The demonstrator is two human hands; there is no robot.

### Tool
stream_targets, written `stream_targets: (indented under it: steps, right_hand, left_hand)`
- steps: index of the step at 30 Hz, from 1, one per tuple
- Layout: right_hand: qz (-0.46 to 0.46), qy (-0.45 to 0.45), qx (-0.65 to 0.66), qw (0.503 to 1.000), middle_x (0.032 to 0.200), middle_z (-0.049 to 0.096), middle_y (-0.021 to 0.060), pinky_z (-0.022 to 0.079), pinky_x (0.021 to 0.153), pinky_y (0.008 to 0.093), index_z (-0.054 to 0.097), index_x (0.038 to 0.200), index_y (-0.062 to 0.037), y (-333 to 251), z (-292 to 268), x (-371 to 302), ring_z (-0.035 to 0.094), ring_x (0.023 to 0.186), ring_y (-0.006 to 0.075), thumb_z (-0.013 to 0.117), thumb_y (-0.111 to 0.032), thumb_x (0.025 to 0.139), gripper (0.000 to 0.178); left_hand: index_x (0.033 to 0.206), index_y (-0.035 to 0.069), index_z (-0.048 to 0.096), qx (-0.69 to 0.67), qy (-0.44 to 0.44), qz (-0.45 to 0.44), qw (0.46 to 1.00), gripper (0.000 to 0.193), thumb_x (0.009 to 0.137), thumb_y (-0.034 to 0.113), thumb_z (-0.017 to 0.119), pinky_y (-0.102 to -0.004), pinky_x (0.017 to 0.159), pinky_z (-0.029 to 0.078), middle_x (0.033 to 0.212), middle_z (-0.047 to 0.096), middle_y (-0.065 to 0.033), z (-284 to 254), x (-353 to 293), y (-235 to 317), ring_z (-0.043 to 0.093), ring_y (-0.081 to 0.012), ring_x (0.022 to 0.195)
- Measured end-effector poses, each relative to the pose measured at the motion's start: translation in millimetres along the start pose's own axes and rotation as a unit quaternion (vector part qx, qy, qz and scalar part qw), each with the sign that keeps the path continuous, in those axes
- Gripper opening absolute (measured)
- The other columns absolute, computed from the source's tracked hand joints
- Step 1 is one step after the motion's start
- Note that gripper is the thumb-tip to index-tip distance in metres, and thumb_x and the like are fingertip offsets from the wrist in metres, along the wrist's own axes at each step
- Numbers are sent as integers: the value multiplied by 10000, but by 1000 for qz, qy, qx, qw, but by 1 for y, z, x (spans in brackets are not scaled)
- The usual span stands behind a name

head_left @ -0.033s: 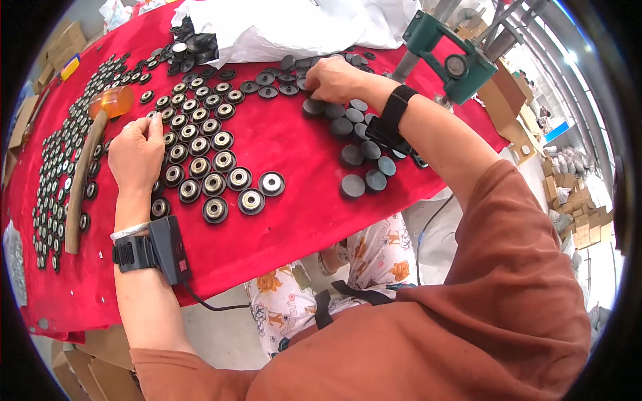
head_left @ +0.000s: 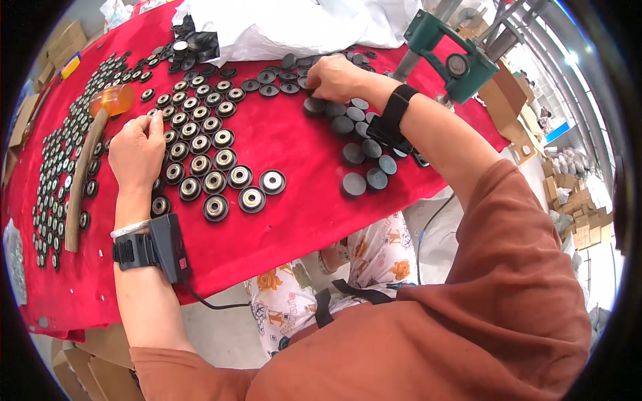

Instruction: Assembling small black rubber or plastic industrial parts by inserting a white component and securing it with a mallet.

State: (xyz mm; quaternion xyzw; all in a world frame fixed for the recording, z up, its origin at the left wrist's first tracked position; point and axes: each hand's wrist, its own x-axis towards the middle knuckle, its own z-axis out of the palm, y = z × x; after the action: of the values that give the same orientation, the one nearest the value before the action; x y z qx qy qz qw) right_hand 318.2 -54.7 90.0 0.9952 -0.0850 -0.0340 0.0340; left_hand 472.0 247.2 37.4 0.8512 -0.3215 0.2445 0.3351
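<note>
My left hand (head_left: 137,148) is closed, its thumb and forefinger together at the left edge of a group of black round caps with metal bearings (head_left: 200,144). Whether anything sits between those fingertips is hidden. Farther right, my right hand (head_left: 336,79) bends down over a cluster of plain dark round caps (head_left: 343,125), its fingers pinched against a black cap. Its fingertips are partly hidden by the hand itself. Open-faced black caps (head_left: 269,89) lie just left of it. Beside my left hand rests a mallet with an amber head (head_left: 112,100) and a wooden handle (head_left: 85,180).
A red cloth (head_left: 287,157) covers the table. Many more bearing-fitted caps (head_left: 57,180) spread over its left side. White sheeting (head_left: 287,30) and a black bag (head_left: 200,47) lie at the back. A green metal machine (head_left: 448,60) stands at the far right, with cardboard boxes (head_left: 578,214) beyond.
</note>
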Motion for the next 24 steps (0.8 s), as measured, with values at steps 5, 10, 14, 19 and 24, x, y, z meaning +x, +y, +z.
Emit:
stream_targets:
  steps: [5, 10, 14, 19, 24]
  right_hand:
    - [40, 89, 17, 995, 852, 684, 123, 518, 721, 330, 686, 936, -35, -13, -16, -15, 661, 776, 253, 725, -185, 654, 322]
    - [-70, 126, 179, 973, 747, 665, 127, 524, 686, 362, 673, 772, -54, -88, -10, -60, 656, 726, 283, 733, -202, 657, 197]
    - [-117, 138, 192, 965, 748, 625, 173, 510, 671, 422, 593, 853, -16, -132, 4, -100, 631, 739, 347, 596, -77, 741, 127]
    - [-166, 140, 116, 969, 850, 602, 173, 509, 659, 428, 560, 857, -10, -133, 13, -106, 623, 758, 347, 557, -33, 715, 144]
    - [-152, 82, 84, 981, 891, 604, 146, 504, 674, 416, 549, 907, -17, -133, 15, -106, 628, 807, 323, 566, -61, 689, 223]
  left_hand:
    - [755, 58, 659, 14, -3, -3, 1000, 295, 853, 325, 582, -397, 592, 460, 698, 627, -133, 3, 4, 5, 613, -312, 643]
    - [771, 65, 667, 30, -10, -12, 999, 294, 853, 334, 580, -397, 602, 468, 694, 631, -132, 1, -1, -1, 621, -305, 651]
    - [759, 50, 652, 14, 4, 3, 1000, 322, 862, 342, 564, -400, 579, 446, 661, 602, -158, 1, 2, 2, 593, -323, 615]
    - [790, 78, 676, 30, -30, -16, 999, 317, 855, 365, 558, -417, 623, 472, 702, 628, -161, -2, 3, 3, 620, -339, 683]
    - [796, 68, 669, 17, -10, -5, 1000, 317, 860, 359, 559, -397, 607, 460, 696, 620, -154, 4, 0, 0, 608, -323, 654]
